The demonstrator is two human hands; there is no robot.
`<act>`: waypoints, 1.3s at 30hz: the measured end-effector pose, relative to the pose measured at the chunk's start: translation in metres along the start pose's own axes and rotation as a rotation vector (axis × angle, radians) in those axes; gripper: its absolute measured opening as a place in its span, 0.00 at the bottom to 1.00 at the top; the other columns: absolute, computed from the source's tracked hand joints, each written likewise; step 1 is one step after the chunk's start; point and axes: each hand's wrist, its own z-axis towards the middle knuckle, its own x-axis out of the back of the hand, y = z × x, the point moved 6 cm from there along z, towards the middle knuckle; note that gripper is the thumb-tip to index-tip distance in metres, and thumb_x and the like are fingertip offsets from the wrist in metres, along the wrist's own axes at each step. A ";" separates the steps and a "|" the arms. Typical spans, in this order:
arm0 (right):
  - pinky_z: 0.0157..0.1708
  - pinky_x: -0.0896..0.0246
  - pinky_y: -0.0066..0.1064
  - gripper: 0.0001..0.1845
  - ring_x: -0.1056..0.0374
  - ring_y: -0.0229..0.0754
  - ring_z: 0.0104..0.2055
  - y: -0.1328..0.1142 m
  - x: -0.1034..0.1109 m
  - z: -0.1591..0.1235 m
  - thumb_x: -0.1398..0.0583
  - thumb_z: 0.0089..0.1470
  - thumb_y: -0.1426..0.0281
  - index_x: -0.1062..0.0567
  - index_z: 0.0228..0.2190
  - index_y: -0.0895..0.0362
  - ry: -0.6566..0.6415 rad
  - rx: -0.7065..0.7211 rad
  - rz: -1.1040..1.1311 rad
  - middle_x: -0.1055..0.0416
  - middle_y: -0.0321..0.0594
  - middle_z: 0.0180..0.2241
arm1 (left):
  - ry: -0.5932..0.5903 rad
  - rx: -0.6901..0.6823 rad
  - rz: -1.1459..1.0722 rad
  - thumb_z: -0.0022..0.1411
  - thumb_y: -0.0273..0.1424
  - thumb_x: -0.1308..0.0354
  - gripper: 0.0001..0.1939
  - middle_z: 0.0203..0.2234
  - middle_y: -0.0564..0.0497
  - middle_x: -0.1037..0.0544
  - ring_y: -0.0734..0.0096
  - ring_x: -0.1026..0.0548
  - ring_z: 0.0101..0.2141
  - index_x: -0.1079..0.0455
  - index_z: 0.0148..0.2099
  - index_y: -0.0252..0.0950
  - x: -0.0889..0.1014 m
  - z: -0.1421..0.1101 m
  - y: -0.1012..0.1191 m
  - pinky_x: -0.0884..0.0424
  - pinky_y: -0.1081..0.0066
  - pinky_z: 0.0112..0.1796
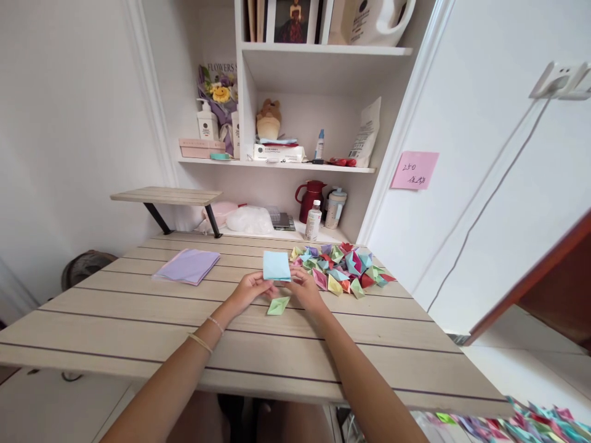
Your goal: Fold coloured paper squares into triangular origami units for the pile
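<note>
A light-blue folded square of paper [276, 264] is held up over the middle of the table between both hands. My left hand [250, 290] is closed on its lower left side, the thumb reaching under the bottom edge. At the lower right corner my right hand [305, 288] grips it with bent fingers. Just below the hands lies a small green folded paper boat [277, 306] on the tabletop. A heap of folded paper boats [335, 267] in many colours spreads to the right of my right hand.
On the slatted table [138, 332], a stack of purple paper [187, 266] lies left, near a small raised shelf [166, 195]. A bottle [313, 221] and a red jug [312, 200] stand behind. More folded papers [530, 424] lie at the lower right, below table height.
</note>
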 end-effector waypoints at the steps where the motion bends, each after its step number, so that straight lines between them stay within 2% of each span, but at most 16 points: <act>1: 0.44 0.43 0.40 0.08 0.39 0.47 0.48 0.000 0.001 0.000 0.39 0.40 0.67 0.25 0.28 0.54 0.000 0.001 -0.017 0.34 0.42 0.45 | 0.005 -0.022 0.000 0.46 0.37 0.37 0.21 0.27 0.43 0.22 0.66 0.24 0.27 0.29 0.41 0.28 0.000 0.000 0.001 0.29 0.65 0.34; 4: 0.45 0.44 0.42 0.15 0.43 0.47 0.52 -0.003 0.002 -0.002 0.38 0.40 0.68 0.25 0.34 0.50 -0.002 -0.002 -0.030 0.38 0.42 0.48 | 0.098 -0.112 -0.004 0.42 0.34 0.35 0.23 0.36 0.40 0.23 0.58 0.25 0.38 0.28 0.42 0.29 0.007 0.002 0.005 0.33 0.59 0.45; 7: 0.45 0.43 0.40 0.18 0.44 0.49 0.53 -0.008 -0.001 -0.004 0.36 0.37 0.70 0.25 0.35 0.51 -0.052 -0.012 0.020 0.38 0.45 0.48 | 0.167 -0.135 -0.016 0.40 0.32 0.34 0.30 0.42 0.39 0.25 0.55 0.28 0.44 0.31 0.47 0.29 0.014 0.003 0.004 0.35 0.57 0.47; 11: 0.39 0.39 0.36 0.17 0.35 0.45 0.42 -0.012 -0.011 -0.005 0.36 0.36 0.69 0.24 0.34 0.54 -0.151 -0.056 0.151 0.31 0.42 0.41 | 0.141 -0.121 -0.043 0.38 0.30 0.33 0.37 0.45 0.39 0.28 0.56 0.30 0.46 0.37 0.53 0.30 0.013 0.003 0.002 0.35 0.58 0.47; 14: 0.36 0.39 0.33 0.15 0.33 0.41 0.34 -0.010 -0.011 -0.005 0.36 0.37 0.66 0.25 0.32 0.55 -0.127 -0.087 0.203 0.28 0.38 0.33 | 0.145 -0.110 -0.055 0.37 0.29 0.32 0.38 0.44 0.40 0.26 0.58 0.28 0.44 0.38 0.54 0.31 0.011 0.002 0.002 0.34 0.58 0.46; 16: 0.35 0.39 0.32 0.12 0.34 0.40 0.32 -0.007 -0.007 -0.003 0.37 0.39 0.64 0.25 0.28 0.57 -0.061 -0.100 0.197 0.28 0.37 0.29 | 0.163 -0.112 -0.044 0.37 0.29 0.32 0.35 0.41 0.42 0.25 0.60 0.27 0.42 0.34 0.51 0.32 0.011 0.002 0.003 0.33 0.60 0.46; 20: 0.32 0.40 0.31 0.13 0.34 0.40 0.29 0.002 0.000 -0.001 0.37 0.39 0.61 0.26 0.24 0.59 0.049 -0.141 0.170 0.29 0.36 0.25 | 0.230 -0.119 0.037 0.39 0.32 0.33 0.20 0.33 0.44 0.22 0.60 0.25 0.38 0.27 0.38 0.31 0.016 0.001 0.004 0.32 0.63 0.43; 23: 0.32 0.38 0.31 0.17 0.33 0.41 0.31 0.006 -0.002 -0.001 0.34 0.34 0.63 0.28 0.29 0.57 0.050 -0.143 0.259 0.28 0.37 0.28 | 0.298 -0.143 0.073 0.40 0.33 0.34 0.16 0.31 0.45 0.21 0.62 0.24 0.35 0.27 0.33 0.31 0.021 0.001 0.005 0.31 0.65 0.40; 26: 0.33 0.37 0.32 0.24 0.32 0.40 0.31 0.008 -0.006 -0.002 0.36 0.38 0.61 0.30 0.40 0.55 0.038 -0.189 0.349 0.27 0.37 0.28 | 0.330 -0.164 0.066 0.39 0.32 0.33 0.17 0.28 0.47 0.22 0.67 0.25 0.31 0.29 0.33 0.31 0.024 0.002 0.005 0.30 0.68 0.37; 28: 0.33 0.37 0.33 0.23 0.32 0.40 0.31 0.007 -0.007 -0.002 0.38 0.41 0.59 0.29 0.40 0.55 0.022 -0.213 0.349 0.28 0.37 0.28 | 0.316 -0.163 0.038 0.39 0.31 0.33 0.18 0.26 0.49 0.23 0.70 0.26 0.30 0.31 0.35 0.32 0.024 0.004 0.004 0.30 0.70 0.34; 31: 0.30 0.39 0.30 0.17 0.34 0.40 0.30 0.003 -0.005 -0.002 0.40 0.43 0.57 0.25 0.30 0.58 0.002 -0.203 0.251 0.28 0.37 0.26 | 0.244 -0.125 -0.006 0.41 0.32 0.34 0.22 0.27 0.50 0.24 0.72 0.27 0.28 0.35 0.40 0.33 0.020 0.005 0.002 0.31 0.73 0.29; 35: 0.26 0.44 0.28 0.15 0.37 0.37 0.24 0.004 -0.003 -0.002 0.39 0.42 0.59 0.24 0.24 0.59 -0.011 -0.220 0.183 0.29 0.35 0.22 | 0.157 -0.072 -0.001 0.43 0.33 0.35 0.29 0.28 0.50 0.25 0.73 0.28 0.27 0.39 0.48 0.34 0.015 0.004 0.000 0.36 0.77 0.24; 39: 0.23 0.47 0.27 0.14 0.40 0.34 0.21 0.005 -0.004 -0.004 0.36 0.37 0.60 0.24 0.22 0.59 -0.030 -0.266 0.227 0.30 0.35 0.20 | 0.105 -0.050 -0.009 0.44 0.32 0.36 0.30 0.28 0.50 0.25 0.75 0.29 0.26 0.40 0.50 0.34 0.011 0.005 -0.003 0.37 0.77 0.25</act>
